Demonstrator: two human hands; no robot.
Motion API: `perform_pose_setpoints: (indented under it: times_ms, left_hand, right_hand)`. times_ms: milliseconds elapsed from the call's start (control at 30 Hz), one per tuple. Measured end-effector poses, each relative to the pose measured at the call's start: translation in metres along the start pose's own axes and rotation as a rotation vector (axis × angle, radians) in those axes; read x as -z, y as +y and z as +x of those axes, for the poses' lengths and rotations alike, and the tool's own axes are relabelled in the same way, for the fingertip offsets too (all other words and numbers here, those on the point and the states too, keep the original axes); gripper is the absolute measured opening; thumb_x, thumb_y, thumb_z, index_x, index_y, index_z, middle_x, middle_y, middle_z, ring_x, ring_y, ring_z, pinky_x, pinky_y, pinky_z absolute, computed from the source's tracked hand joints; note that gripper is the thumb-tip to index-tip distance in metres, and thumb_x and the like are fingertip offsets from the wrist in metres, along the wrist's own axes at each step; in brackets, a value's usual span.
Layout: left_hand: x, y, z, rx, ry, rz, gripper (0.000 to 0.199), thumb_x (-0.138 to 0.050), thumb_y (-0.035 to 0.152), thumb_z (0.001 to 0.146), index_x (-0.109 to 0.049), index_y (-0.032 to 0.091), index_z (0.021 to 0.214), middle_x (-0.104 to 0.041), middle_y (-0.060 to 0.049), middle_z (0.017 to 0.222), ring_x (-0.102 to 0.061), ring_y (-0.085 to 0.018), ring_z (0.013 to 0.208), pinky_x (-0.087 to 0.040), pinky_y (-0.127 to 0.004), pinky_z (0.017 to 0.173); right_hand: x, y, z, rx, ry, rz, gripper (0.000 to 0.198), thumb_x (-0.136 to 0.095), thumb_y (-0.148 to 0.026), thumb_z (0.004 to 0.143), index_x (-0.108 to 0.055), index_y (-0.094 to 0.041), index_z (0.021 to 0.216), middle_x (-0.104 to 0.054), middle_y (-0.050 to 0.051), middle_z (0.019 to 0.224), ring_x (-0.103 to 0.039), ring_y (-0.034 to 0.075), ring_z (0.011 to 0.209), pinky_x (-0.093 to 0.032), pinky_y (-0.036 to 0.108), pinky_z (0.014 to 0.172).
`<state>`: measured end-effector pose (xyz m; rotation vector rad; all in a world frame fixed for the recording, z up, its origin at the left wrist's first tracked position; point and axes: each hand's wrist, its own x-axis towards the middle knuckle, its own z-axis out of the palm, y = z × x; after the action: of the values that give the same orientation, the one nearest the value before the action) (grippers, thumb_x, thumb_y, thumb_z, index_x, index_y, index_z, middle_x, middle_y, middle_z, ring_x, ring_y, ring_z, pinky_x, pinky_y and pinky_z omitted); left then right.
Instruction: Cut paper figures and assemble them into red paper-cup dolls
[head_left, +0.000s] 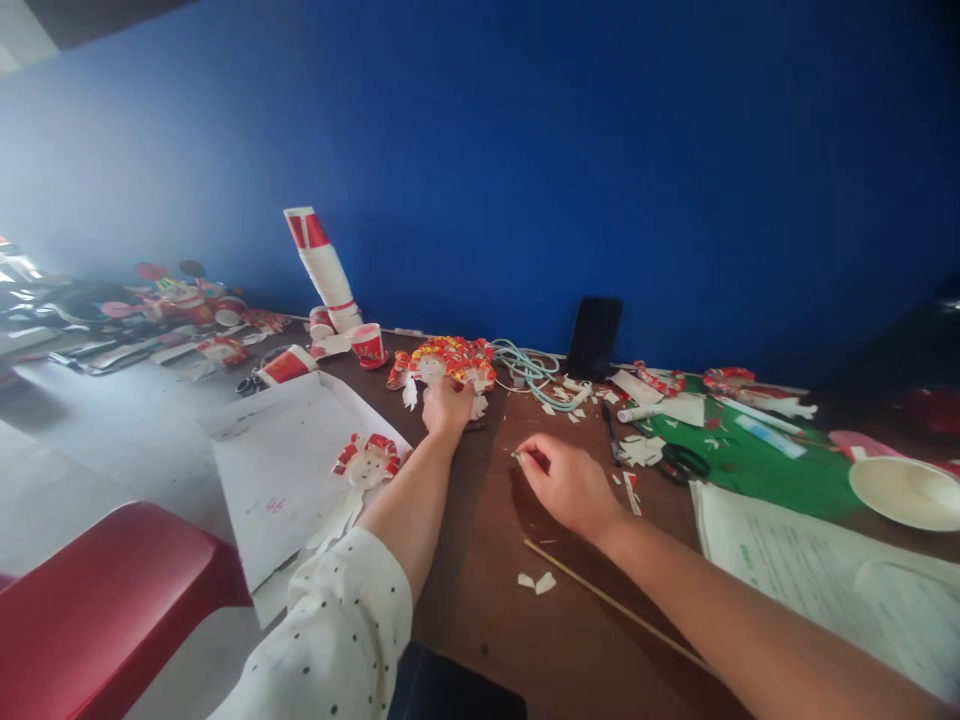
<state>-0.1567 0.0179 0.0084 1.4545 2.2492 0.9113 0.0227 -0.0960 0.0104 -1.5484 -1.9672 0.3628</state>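
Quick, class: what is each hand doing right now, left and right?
Left hand: fingers closed on the red and white paper-cup figure on the brown table.
Right hand: fingers pinched on a small white scrap; too small to identify.

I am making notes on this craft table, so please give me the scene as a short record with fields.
left hand: left hand rests on a red paper-cup doll near the wall
right hand: right hand pinches a small white scrap on the brown table
near hands: thin wooden stick, second doll on white paper
further right: scissors, green sheet, paper plate
at the wall: cup stack, dark phone, cable
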Motion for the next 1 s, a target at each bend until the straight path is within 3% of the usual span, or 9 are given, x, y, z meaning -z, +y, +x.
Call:
perform_pose_setpoints:
  times_ms: [267, 433, 667, 900, 1000]
  left_hand:
    - [0.0, 0.002, 0.001, 0.024, 0.018, -0.015, 0.026, -0.045, 0.04, 0.081, -0.064, 0.023, 0.086, -0.068, -0.01, 0.099, -0.063, -0.027, 0.095, -0.047, -0.038, 0.077]
    - [0.001, 0.002, 0.0, 0.048, 0.025, -0.049, 0.028, -0.042, 0.039, 0.083, -0.065, 0.023, 0.085, -0.069, -0.01, 0.097, -0.063, -0.026, 0.094, -0.047, -0.037, 0.078]
    - [0.006, 0.001, -0.002, 0.061, 0.073, -0.133, 0.027, -0.041, 0.039, 0.084, -0.064, 0.024, 0.081, -0.069, -0.008, 0.095, -0.063, -0.025, 0.092, -0.047, -0.035, 0.078]
    - [0.01, -0.001, -0.009, 0.04, 0.087, -0.126, 0.029, -0.041, 0.04, 0.085, -0.065, 0.024, 0.084, -0.07, -0.006, 0.094, -0.062, -0.023, 0.092, -0.046, -0.033, 0.079]
    - [0.014, 0.001, -0.015, 0.012, 0.104, -0.087, 0.03, -0.04, 0.039, 0.085, -0.065, 0.024, 0.086, -0.07, -0.007, 0.094, -0.062, -0.024, 0.094, -0.045, -0.033, 0.081]
  right_hand:
    - [-0.034, -0.003, 0.101, -0.234, -0.109, -0.033, 0.034, -0.053, -0.049, 0.08, -0.069, -0.022, 0.066, -0.068, 0.007, 0.067, -0.062, 0.02, 0.063, -0.037, 0.028, 0.055]
    - [-0.058, -0.004, 0.125, -0.264, -0.138, 0.017, 0.035, -0.06, -0.052, 0.072, -0.066, -0.021, 0.056, -0.063, 0.005, 0.055, -0.058, 0.018, 0.053, -0.037, 0.027, 0.051]
    - [-0.044, -0.006, 0.112, -0.287, -0.018, 0.067, 0.02, -0.059, -0.035, 0.068, -0.066, -0.02, 0.058, -0.062, 0.002, 0.053, -0.056, 0.016, 0.053, -0.036, 0.025, 0.051]
    - [0.015, 0.016, 0.062, -0.301, 0.097, 0.123, 0.025, -0.055, -0.039, 0.07, -0.065, -0.019, 0.057, -0.061, -0.001, 0.052, -0.055, 0.015, 0.053, -0.037, 0.025, 0.054]
    - [0.04, 0.037, 0.036, -0.341, 0.208, 0.213, 0.027, -0.058, -0.042, 0.07, -0.065, -0.018, 0.061, -0.061, -0.001, 0.053, -0.051, 0.013, 0.051, -0.036, 0.024, 0.052]
